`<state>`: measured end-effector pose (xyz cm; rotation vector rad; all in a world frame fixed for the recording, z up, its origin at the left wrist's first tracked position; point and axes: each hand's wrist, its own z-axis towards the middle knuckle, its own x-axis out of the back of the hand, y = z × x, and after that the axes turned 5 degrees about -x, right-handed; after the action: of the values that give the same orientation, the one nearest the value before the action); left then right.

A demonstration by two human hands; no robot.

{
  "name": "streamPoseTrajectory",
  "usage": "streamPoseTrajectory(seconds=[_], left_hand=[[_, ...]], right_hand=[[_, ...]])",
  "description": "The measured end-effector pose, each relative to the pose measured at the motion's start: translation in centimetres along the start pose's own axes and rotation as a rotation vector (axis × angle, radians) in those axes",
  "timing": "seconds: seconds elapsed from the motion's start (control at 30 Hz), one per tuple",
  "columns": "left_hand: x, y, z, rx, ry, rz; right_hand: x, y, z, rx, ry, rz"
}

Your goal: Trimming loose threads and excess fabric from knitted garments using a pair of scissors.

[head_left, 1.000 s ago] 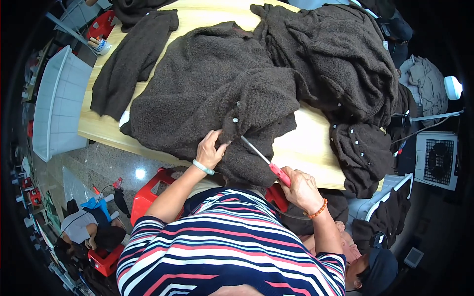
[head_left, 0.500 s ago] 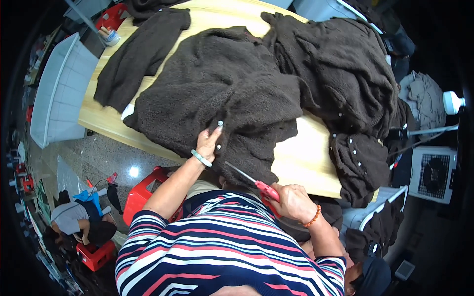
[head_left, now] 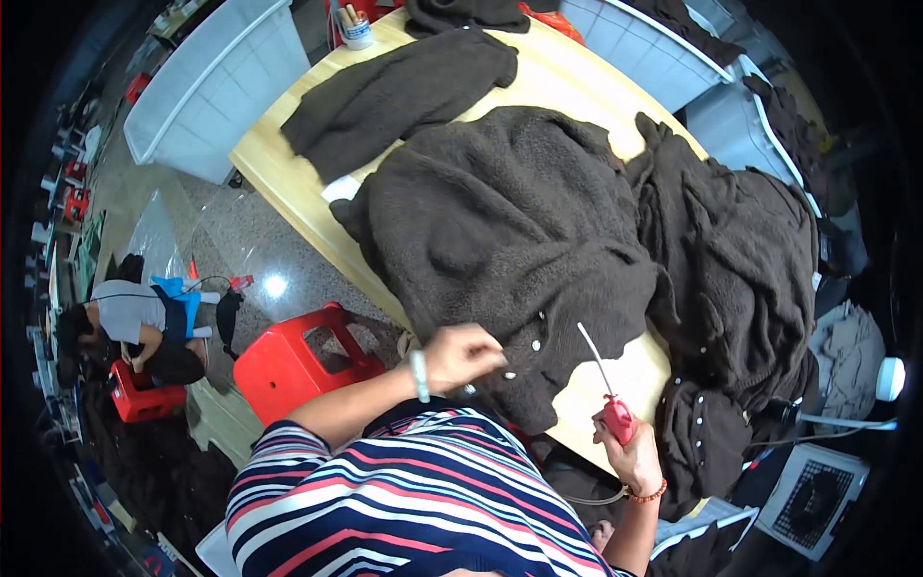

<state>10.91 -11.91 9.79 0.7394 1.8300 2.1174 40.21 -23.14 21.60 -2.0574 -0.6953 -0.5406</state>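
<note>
A dark brown fuzzy garment (head_left: pixel 519 221) with white buttons (head_left: pixel 536 344) along its near edge lies bunched on the wooden table in front of me. My left hand (head_left: pixel 466 356), with a pale green bangle at the wrist, is at the garment's near-left edge. Its fingers are curled in, slightly blurred, and I cannot make out what, if anything, they pinch. My right hand (head_left: pixel 630 452) grips a red air blow gun (head_left: pixel 618 418) right of the garment. The gun's thin metal nozzle points up and away, and a pale hose shows beside my wrist.
More brown garments lie on the table (head_left: pixel 279 159), one flat at the far left (head_left: pixel 394 101) and a pile at the right (head_left: pixel 731 260). A cup of tools (head_left: pixel 355 35) stands at the far edge. A red stool (head_left: pixel 279 370) is at my left. Another person (head_left: pixel 139 317) sits farther left.
My view has turned, shifting the table rightward. My left hand has come off the buttoned edge and curled nearer my body. The blow gun has swung from pointing at the garment to pointing up.
</note>
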Motion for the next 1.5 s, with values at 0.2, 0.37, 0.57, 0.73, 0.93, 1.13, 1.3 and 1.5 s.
streamPoseTrajectory(seconds=[0.2,0.37,0.57,0.73,0.93,1.13,1.3,1.5], left_hand=[[11.7,-8.6,1.7,0.204,1.053,0.120],[14.3,-6.5,6.8,0.127,0.825,-0.431],[3.6,5.9,8.0,-0.561,-0.324,0.198],[2.6,-2.5,1.6,0.024,-0.709,0.379],[1.6,-0.3,4.8,0.328,-0.219,0.002],[-4.6,-2.0,8.1,0.284,0.047,-0.593],[-7.4,1.5,7.7,-0.277,-0.102,0.300],[-10.1,-1.0,6.6,-0.399,-0.272,0.422]], right_hand=[[0.5,-2.0,5.1,0.096,0.024,-0.027],[1.1,-4.1,9.6,0.220,0.111,-0.207],[5.5,-3.8,12.0,0.120,0.319,0.188],[6.9,-4.5,11.7,0.110,0.348,0.149],[4.1,-3.7,12.5,0.109,0.342,-0.038],[4.4,-5.5,12.7,0.168,0.373,-0.252],[3.7,-10.7,17.3,0.183,0.568,-0.523],[0.2,-7.1,27.5,0.061,0.485,-0.594]])
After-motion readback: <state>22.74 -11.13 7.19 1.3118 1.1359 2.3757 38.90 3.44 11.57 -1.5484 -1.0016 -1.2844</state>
